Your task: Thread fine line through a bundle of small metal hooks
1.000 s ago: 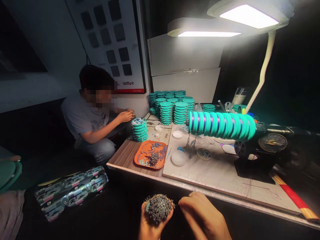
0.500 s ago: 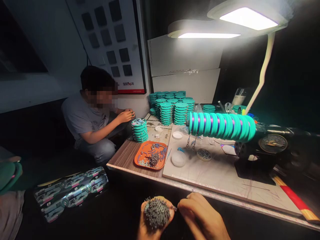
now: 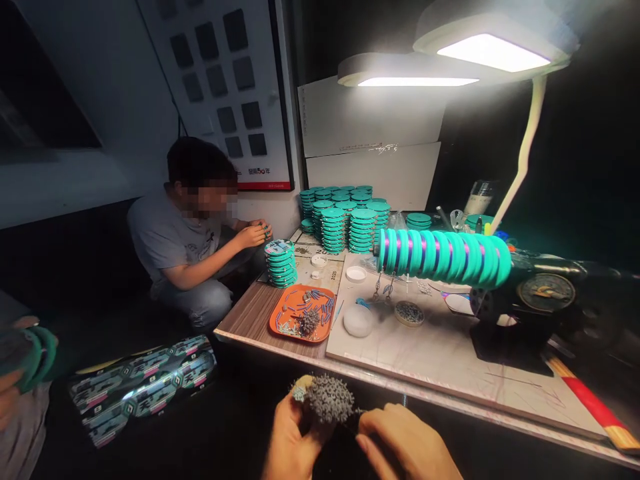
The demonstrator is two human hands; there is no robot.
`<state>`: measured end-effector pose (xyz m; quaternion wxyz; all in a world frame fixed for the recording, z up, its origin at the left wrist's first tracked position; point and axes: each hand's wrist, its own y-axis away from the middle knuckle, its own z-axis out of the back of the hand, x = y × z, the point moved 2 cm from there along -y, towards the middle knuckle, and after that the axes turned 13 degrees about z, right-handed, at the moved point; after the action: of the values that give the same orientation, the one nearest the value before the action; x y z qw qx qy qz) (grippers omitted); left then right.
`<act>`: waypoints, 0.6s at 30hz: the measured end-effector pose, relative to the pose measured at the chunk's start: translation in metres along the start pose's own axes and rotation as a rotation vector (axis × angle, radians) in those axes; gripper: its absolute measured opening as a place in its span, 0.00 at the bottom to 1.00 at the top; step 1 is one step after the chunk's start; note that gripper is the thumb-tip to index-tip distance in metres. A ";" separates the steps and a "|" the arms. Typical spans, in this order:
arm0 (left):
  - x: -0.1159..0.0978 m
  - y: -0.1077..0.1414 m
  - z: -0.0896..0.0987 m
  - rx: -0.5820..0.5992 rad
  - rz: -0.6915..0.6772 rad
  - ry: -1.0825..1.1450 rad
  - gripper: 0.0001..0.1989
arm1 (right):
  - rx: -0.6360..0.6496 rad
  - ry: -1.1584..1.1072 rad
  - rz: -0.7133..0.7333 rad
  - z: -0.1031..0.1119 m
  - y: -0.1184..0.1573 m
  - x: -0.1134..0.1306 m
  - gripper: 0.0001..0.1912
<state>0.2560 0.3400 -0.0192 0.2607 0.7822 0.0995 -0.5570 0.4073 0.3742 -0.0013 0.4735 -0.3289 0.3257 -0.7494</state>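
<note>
My left hand (image 3: 295, 443) is closed around a round clump of small grey metal pieces (image 3: 331, 399). By the fingers at its left side shows a little group of pale bits (image 3: 299, 393). My right hand (image 3: 407, 443) is at the clump's right edge, thumb and fingers pinched together. A thin, small dark piece sticks out from the pinch toward the clump; its kind is too small to tell. Both hands are in front of the table edge, low in the view. Beyond them lies an orange tray (image 3: 274, 321) with a similar clump and blue tube-like pieces.
A winding machine (image 3: 500, 313) carries a row of teal rings (image 3: 440, 257) on the right. Stacks of teal discs (image 3: 333, 230) stand behind. Round dishes (image 3: 357, 321) sit on the board. A co-worker (image 3: 185, 227) crouches at left; another person's hand (image 3: 7, 393) holds teal rings.
My left hand has turned and lifted the clump slightly to the right, bringing the pale bits into view. My right hand stays pinched beside it. The other person's teal rings at far left shifted right.
</note>
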 end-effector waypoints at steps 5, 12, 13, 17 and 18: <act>-0.071 -0.053 -0.009 -0.123 -0.363 -0.513 0.03 | 0.060 -0.022 -0.028 0.016 -0.015 -0.004 0.13; -0.105 -0.131 -0.037 0.057 -0.335 -0.754 0.09 | -0.010 -0.153 -0.162 0.012 -0.016 -0.005 0.13; -0.105 -0.130 -0.037 0.079 -0.327 -0.740 0.08 | -0.016 -0.171 -0.188 0.012 -0.014 -0.006 0.12; -0.100 -0.092 -0.034 0.180 -0.256 -0.605 0.04 | -0.042 -0.242 -0.260 0.012 -0.005 -0.008 0.07; -0.094 -0.076 -0.034 0.236 -0.204 -0.569 0.05 | -0.057 -0.253 -0.270 0.012 -0.003 -0.008 0.06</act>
<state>0.2158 0.4341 0.0536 0.1285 0.6061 0.0351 -0.7841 0.4176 0.3806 0.0064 0.3962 -0.4746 0.2374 -0.7493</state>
